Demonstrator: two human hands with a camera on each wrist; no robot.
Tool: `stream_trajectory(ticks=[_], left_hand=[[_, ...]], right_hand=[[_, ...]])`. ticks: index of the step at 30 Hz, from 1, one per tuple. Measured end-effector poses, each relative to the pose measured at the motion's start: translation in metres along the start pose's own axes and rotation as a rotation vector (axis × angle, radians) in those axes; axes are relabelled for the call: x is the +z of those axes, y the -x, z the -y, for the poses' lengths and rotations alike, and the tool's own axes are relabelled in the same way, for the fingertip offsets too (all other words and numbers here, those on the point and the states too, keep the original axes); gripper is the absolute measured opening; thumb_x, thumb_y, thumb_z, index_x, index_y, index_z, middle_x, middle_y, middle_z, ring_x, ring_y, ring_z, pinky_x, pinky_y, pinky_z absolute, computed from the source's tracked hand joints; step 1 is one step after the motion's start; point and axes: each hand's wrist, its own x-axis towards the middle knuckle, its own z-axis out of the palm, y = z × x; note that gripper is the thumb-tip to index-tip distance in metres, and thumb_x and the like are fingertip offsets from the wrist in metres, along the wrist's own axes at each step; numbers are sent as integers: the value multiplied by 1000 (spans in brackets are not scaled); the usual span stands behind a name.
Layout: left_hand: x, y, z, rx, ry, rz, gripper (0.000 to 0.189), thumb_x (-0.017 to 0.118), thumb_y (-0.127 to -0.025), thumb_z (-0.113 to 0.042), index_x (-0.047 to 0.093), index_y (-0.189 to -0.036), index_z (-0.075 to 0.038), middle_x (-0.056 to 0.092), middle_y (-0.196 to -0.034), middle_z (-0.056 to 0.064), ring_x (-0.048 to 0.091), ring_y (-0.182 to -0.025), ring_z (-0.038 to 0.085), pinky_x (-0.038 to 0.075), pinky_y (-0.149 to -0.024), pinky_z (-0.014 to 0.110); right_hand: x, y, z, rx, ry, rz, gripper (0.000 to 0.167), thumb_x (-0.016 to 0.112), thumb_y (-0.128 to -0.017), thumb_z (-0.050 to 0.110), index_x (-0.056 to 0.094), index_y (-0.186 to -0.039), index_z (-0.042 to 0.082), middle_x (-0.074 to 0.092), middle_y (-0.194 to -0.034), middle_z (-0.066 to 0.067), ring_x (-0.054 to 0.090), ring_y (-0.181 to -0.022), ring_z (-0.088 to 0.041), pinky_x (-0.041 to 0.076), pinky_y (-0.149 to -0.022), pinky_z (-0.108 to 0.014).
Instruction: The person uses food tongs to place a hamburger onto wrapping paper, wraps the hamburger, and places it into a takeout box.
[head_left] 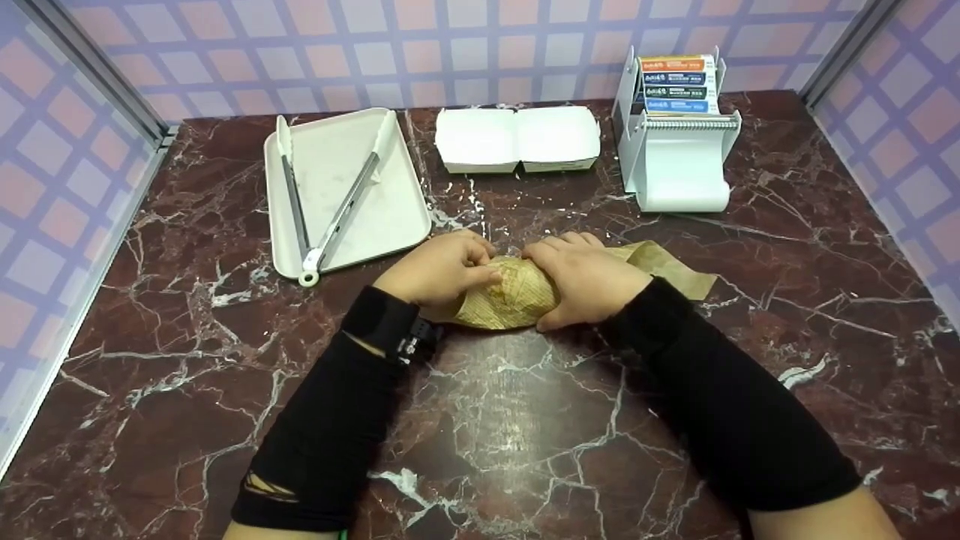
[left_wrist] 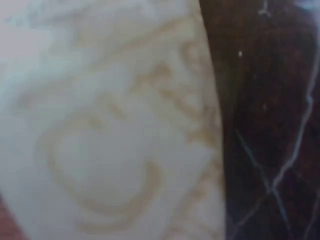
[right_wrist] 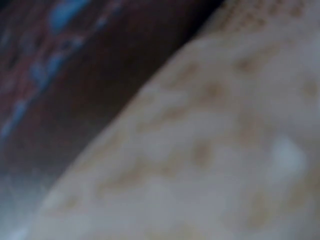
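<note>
In the head view, a rounded bundle in brown printed wrapping paper (head_left: 516, 298) sits on the table between both hands. My left hand (head_left: 437, 268) pinches the paper at the bundle's left side, thumb on top. Curled round the right side is my right hand (head_left: 589, 279), with its thumb at the near edge and fingers at the far edge. A loose paper end (head_left: 673, 274) sticks out past the right hand. Paper (left_wrist: 105, 155) fills much of the left wrist view, and blurred paper (right_wrist: 200, 150) most of the right wrist view. The bundle's contents are hidden.
Tongs (head_left: 349, 202) lie spread on a cream tray (head_left: 330, 142) at the back left. An unfolded white box (head_left: 480, 139) stands at the back centre. To its right is a white dispenser (head_left: 684, 165) holding several coloured label strips (head_left: 679, 79). Patterned walls (head_left: 480, 45) enclose the marbled table.
</note>
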Motion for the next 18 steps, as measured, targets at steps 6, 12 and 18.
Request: stream_trajectory(ticks=[6,12,18], left_hand=[[-4,0,8,34,39,52,33,66,-103,-31,70,-80,-8,64,-145,4,57,-137,28,40,-123,47],[-5,8,3,-31,5,38,32,84,-88,-39,69,-96,-12,60,-141,3,58,-126,26,48,-113,47],[-1,13,2,-104,-81,34,49,95,-74,-33,62,-109,-18,60,-117,-1,58,-107,24,52,-98,45]], right_hand=[[-1,1,-1,27,-16,21,100,93,-69,46,47,-151,10,56,-150,-12,50,-139,-35,33,-125,-55],[0,-1,-1,54,-40,28,106,93,-69,46,42,-155,10,55,-152,-12,50,-136,-34,32,-126,-54],[-2,1,-1,21,-42,-4,96,94,-68,47,47,-144,13,58,-141,-9,47,-130,-34,32,-121,-53]])
